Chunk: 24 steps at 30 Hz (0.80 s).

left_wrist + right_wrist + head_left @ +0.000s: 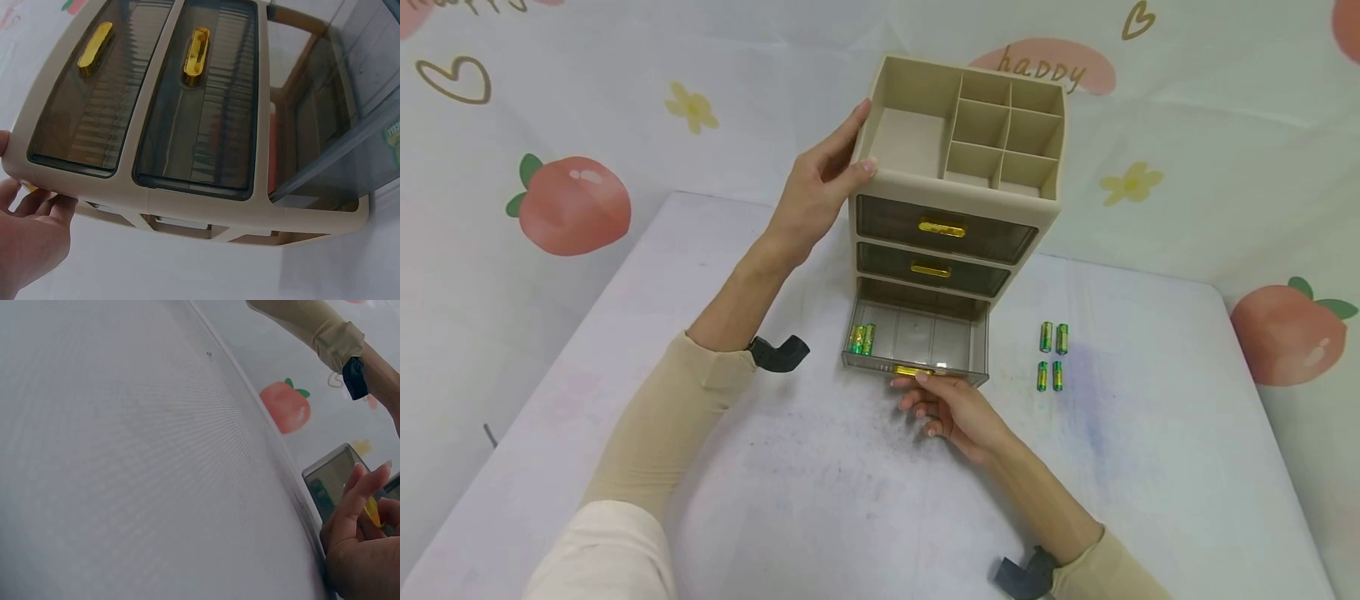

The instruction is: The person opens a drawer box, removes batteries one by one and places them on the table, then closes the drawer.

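Note:
A beige desktop drawer organizer [955,183] stands on the table, its bottom drawer [917,337] pulled out. My left hand [812,187] grips the organizer's upper left side, thumb on the front top edge and fingers along the side. In the left wrist view, that hand [34,231] holds the casing's edge. Below the drawer front, my right hand [958,412] pinches the gold handle [912,370] between thumb and forefinger, the other fingers loosely bent. Green-and-gold batteries [863,339] stand or lean at the drawer's left end; how they rest is unclear.
Several more batteries [1052,357] lie on the table right of the organizer, in two rows. Two upper drawers [946,229] are closed. The organizer's top has a large compartment [910,137] and several small ones. A patterned white cloth [760,83] hangs behind the table.

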{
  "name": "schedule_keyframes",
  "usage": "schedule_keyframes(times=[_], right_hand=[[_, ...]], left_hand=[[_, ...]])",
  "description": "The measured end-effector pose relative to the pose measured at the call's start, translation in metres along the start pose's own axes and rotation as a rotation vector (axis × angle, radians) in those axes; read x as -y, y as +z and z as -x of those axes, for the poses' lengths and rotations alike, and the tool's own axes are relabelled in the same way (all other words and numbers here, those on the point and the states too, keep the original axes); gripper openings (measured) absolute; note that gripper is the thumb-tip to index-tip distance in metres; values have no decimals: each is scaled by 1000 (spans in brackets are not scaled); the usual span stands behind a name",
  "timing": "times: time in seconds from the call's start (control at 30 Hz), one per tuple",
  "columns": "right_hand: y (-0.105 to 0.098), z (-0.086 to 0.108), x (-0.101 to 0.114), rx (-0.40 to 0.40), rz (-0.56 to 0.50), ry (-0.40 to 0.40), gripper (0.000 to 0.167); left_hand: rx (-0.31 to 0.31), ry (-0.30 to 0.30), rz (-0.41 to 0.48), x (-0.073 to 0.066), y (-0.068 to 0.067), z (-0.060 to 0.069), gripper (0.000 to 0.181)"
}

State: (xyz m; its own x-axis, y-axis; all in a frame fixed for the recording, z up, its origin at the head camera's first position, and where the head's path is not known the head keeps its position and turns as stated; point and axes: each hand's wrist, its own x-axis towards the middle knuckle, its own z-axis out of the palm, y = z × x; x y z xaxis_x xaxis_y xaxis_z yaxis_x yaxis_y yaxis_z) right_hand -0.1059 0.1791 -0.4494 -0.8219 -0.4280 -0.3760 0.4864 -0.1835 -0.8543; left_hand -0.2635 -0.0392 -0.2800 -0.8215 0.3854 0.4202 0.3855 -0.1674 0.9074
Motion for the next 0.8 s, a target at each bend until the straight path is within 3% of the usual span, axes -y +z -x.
schedule_keyframes(times=[0.3, 0.6, 0.8], right_hand=[[-1, -1, 0, 1, 18, 14, 49], [-1, -1, 0, -3, 10, 23, 49], [0, 0, 0, 5, -3, 14, 51]], left_hand=[[-3, 4, 7, 1, 0, 0, 59], [-2, 8, 10, 11, -3, -4, 59], [-2, 9, 12, 4, -1, -1, 59]])
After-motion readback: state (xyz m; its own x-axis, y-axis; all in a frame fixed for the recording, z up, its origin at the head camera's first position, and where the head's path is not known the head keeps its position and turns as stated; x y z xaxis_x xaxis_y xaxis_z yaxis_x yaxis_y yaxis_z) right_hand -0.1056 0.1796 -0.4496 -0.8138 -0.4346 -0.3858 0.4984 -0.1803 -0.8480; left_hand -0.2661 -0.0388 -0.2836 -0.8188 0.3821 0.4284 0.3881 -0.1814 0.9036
